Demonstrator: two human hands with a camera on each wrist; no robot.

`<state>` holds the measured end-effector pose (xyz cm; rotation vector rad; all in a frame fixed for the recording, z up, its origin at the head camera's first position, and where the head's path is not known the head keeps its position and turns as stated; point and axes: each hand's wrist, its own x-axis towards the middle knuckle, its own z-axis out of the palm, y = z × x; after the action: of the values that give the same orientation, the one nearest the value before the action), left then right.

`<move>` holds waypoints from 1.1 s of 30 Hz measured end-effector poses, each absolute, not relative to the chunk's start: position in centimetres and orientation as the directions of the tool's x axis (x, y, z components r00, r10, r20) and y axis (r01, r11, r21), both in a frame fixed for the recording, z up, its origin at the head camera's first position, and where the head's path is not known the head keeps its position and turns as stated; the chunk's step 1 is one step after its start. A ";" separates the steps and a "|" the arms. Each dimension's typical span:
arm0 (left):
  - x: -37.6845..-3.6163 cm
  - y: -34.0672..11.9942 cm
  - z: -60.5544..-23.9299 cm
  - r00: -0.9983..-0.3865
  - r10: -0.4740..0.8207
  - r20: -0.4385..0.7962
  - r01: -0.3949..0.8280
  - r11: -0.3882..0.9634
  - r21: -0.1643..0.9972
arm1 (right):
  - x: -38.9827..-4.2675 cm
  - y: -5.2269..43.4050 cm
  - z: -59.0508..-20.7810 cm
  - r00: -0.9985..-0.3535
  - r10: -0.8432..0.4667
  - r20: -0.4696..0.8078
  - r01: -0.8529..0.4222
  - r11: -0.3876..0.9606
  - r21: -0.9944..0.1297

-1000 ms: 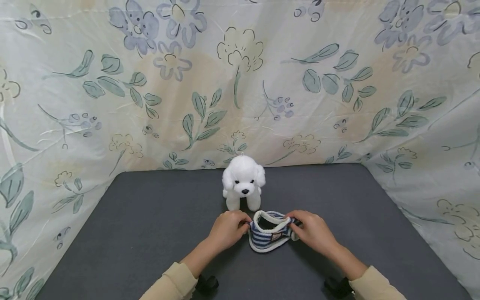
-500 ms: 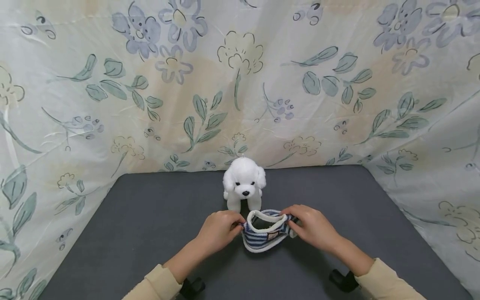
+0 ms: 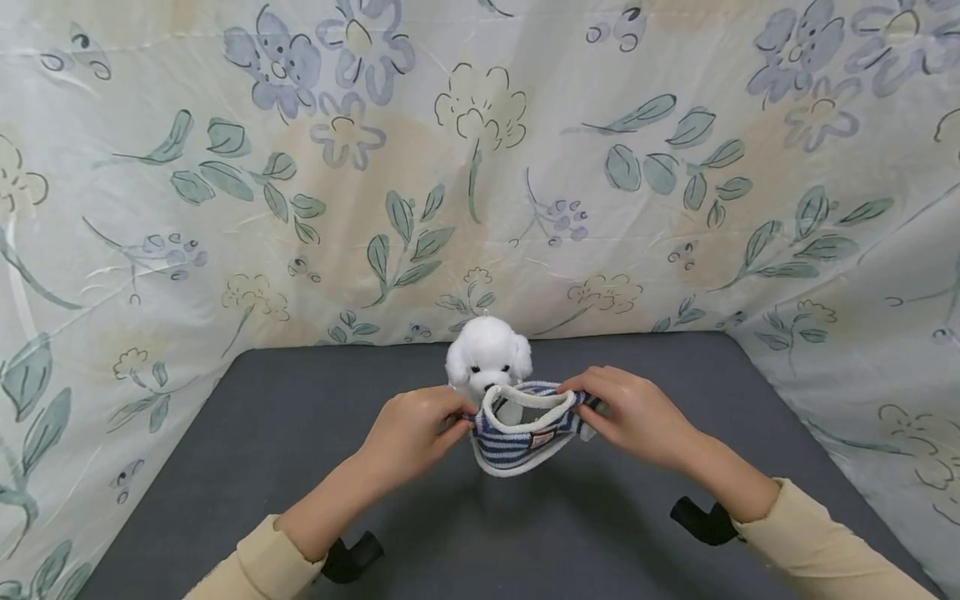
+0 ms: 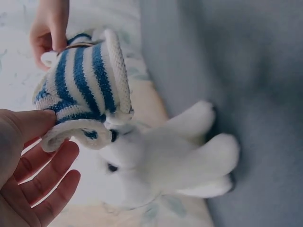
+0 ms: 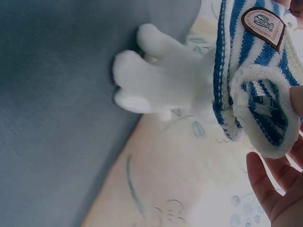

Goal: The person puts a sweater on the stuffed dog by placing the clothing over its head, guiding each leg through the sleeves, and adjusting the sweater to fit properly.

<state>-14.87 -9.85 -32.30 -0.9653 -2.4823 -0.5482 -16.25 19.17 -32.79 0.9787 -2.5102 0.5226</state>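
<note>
A small knitted toy sweater [image 3: 502,450], striped blue and white with cream trim, hangs above the table between both hands, neck opening facing up. My left hand [image 3: 416,429] pinches its left edge between thumb and fingers. At the other side, my right hand [image 3: 633,412] pinches the right edge. A white plush dog [image 3: 489,354] stands just behind; the sweater overlaps its chest and legs in the head view. The right wrist view shows a sewn patch [image 5: 265,27] on the knit and a round sleeve opening [image 5: 267,113] near the right fingers.
The dark grey table [image 3: 300,400] lies under the dog and hands. A floral cloth [image 3: 480,167] hangs behind the table and along its sides. Black wrist devices [image 3: 352,557] sit below each sleeve.
Both hands have lifted the sweater off the table area and moved it slightly left, up against the dog in view. The hands have spread a little apart; the dog stays put.
</note>
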 end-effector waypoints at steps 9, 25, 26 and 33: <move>-15.9 -10.3 -29.3 -0.664 0.503 0.554 0.687 0.703 0.185 | -17.8 18.6 -29.6 -0.602 -0.565 0.565 -0.740 0.660 -0.129; -20.3 -11.2 -26.9 -0.663 0.329 0.673 0.637 0.719 0.277 | -22.6 15.9 -26.9 -0.551 -0.503 0.666 -0.740 0.663 -0.112; -20.5 -11.3 -26.9 -0.670 0.317 0.671 0.628 0.724 0.284 | -23.0 15.8 -26.9 -0.556 -0.500 0.664 -0.737 0.666 -0.116; -22.5 -12.0 -27.5 -0.722 0.239 0.650 0.570 0.738 0.362 | -25.2 14.7 -27.3 -0.604 -0.488 0.630 -0.719 0.674 -0.168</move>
<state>-22.54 -11.97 -27.48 -0.6086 -2.3535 -0.7475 -25.17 14.69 -27.31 0.9292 -2.3377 0.5554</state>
